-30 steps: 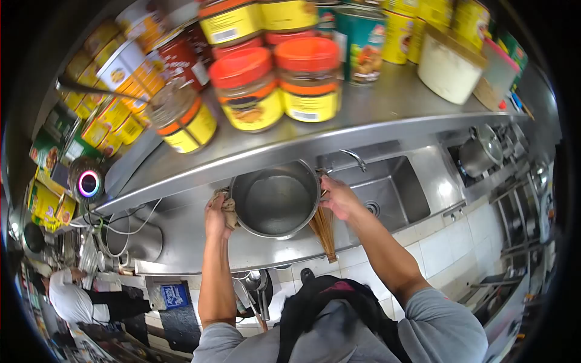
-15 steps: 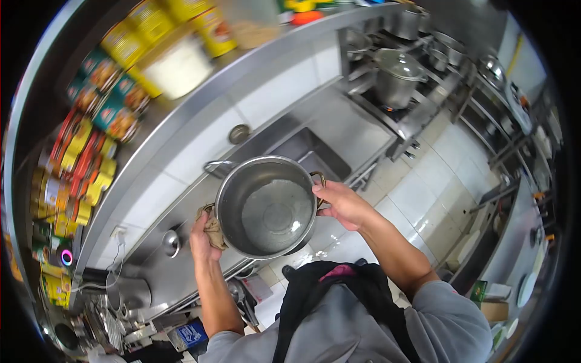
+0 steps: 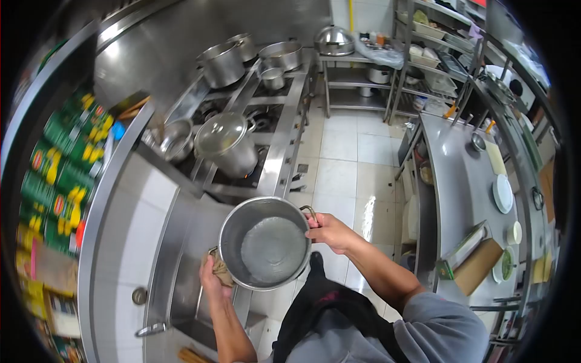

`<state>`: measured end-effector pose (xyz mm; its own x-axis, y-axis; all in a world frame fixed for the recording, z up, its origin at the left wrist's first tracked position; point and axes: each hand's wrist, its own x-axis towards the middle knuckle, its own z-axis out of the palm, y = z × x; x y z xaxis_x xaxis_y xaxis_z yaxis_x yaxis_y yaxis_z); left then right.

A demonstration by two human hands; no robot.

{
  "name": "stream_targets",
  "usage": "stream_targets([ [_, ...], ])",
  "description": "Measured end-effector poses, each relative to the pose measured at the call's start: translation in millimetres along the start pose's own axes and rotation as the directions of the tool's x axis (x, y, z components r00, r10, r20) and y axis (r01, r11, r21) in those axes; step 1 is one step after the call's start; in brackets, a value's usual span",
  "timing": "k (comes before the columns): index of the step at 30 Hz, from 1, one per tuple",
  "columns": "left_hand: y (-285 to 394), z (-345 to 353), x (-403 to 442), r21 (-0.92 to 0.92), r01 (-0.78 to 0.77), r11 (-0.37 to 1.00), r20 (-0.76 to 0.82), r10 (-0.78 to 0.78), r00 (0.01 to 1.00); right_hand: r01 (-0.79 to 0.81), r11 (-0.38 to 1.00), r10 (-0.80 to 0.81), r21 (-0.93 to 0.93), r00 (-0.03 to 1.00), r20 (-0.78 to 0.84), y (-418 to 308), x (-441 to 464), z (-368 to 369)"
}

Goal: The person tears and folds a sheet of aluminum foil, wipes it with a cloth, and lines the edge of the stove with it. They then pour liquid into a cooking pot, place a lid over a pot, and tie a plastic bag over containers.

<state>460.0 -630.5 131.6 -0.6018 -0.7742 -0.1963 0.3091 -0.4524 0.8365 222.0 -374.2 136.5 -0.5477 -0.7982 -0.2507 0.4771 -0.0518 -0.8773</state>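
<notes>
A deep metal pot (image 3: 233, 233) with clear liquid, seemingly water, in its bottom is held in front of my body. On its right side my right hand (image 3: 330, 233) grips the brass-coloured loop handle. My left hand (image 3: 215, 279) is closed on the opposite side, with a folded brown cloth (image 3: 222, 270) between palm and pot; the left handle is mostly hidden. Ahead of the pot, on the stove (image 3: 275, 124), stands a tall stockpot (image 3: 233, 151) with a glass lid, and a small flame shows beneath it.
Several other pots (image 3: 221, 65) sit at the back of the stove. To my left are a sink (image 3: 193, 293) with its faucet (image 3: 151, 330) and a shelf of green cans (image 3: 63, 154). A steel worktable (image 3: 463, 199) with plates runs along the right. White floor tiles (image 3: 339, 175) lie between.
My view has turned from the sink counter toward the stove and aisle. The pot has come along in both hands, away from above the sink, and the stove is now nearer.
</notes>
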Motion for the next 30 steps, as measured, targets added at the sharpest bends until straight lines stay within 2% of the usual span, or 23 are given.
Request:
stream_targets([
  [1,-14.3,19.8,25.5,0.046,0.007,0.999,0.055,-0.01,0.998,0.006,1.0,-0.006,-0.004,0.999,-0.047,-13.3,10.8,-20.9],
  [5,-63.4,109.2,119.9,-0.034,0.085,0.996,0.103,-0.081,0.991,0.05,0.997,-0.059,-0.057,0.984,-0.165,-70.4,54.3,-95.9],
  [10,-100.3,239.3,229.0,-0.039,0.165,0.985,0.256,-0.15,0.955,0.088,0.996,-0.081,0.008,0.95,-0.303,-144.7,118.4,-188.3],
  [14,-134.5,330.0,316.3,-0.013,0.184,0.983,0.333,-0.169,0.928,0.121,0.992,-0.127,-0.041,0.909,-0.396,-199.8,174.1,-258.0],
  [17,-152.8,397.5,373.7,-0.027,0.191,0.981,0.394,-0.165,0.904,0.076,0.995,-0.1,-0.067,0.867,-0.488,-241.0,224.2,-315.2],
  [22,-187.9,497.7,456.7,-0.037,0.195,0.98,0.391,-0.165,0.906,0.092,0.987,-0.143,-0.133,0.879,-0.455,-319.5,314.2,-401.2],
  [23,-196.2,516.3,474.9,-0.045,0.174,0.984,0.38,-0.144,0.914,0.107,0.989,-0.141,-0.1,0.882,-0.45,-335.5,331.5,-416.4],
  [25,-211.2,546.7,509.8,-0.058,0.165,0.985,0.34,-0.136,0.93,0.127,0.984,-0.166,-0.124,0.908,-0.385,-362.6,369.6,-452.4],
  [26,-215.9,563.0,525.7,-0.063,0.16,0.985,0.324,-0.131,0.937,0.056,0.983,-0.123,-0.173,0.904,-0.41,-373.2,391.7,-472.9],
  [29,-227.0,609.1,576.7,-0.061,0.127,0.99,0.323,-0.101,0.941,0.083,0.991,-0.118,-0.107,0.912,-0.392,-407.5,457.7,-519.7],
  [30,-231.4,625.9,592.6,-0.06,0.107,0.992,0.308,-0.083,0.948,0.043,0.993,-0.083,-0.108,0.914,-0.398,-420.9,479.0,-532.7],
])
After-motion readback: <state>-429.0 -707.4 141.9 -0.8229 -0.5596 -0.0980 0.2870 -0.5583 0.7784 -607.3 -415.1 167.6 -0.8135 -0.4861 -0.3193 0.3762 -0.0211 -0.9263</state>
